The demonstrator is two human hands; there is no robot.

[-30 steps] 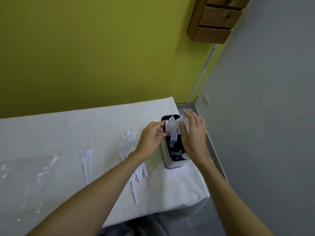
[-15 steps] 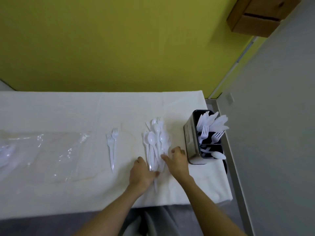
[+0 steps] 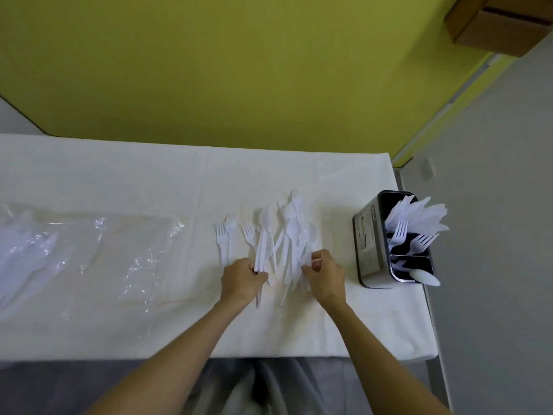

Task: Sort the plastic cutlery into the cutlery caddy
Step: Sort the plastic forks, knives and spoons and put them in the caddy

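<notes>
"White plastic cutlery (image 3: 288, 238) lies in a loose pile on the table cloth (image 3: 119, 181). Where is the person in the job?"

"In the middle of it. The head camera shows the cutlery caddy (image 3: 371, 244) standing at the right end of the table, well apart from the pile. It is partly filled. Knives (image 3: 419, 212) stick out of the far part, forks (image 3: 411, 238) out of the middle part, and a spoon (image 3: 425, 277) leans out of the near part."

"What are the hands doing?"

"The left hand (image 3: 242, 280) has its fingers curled round a small bunch (image 3: 261, 253) of handles and grips it at the left side of the pile. The right hand (image 3: 326, 275) has its thumb and fingers curled in on handles at the right side. It looks like a pinch, but which piece it has is too hard to see."

"So which step is this?"

"Most likely picking out the next pieces of one kind."

"Anything else on the table?"

"Two forks (image 3: 225, 235) lie just left of the pile, and a clear plastic bag (image 3: 89, 250) lies further left."

"What does the next move need?"

"The person should check that the bunch is all one kind. Then it has to be lifted over to the caddy and dropped, handles down, into the part that has the same kind. The pieces are thin and slippery, so a firm hold would help."
</notes>
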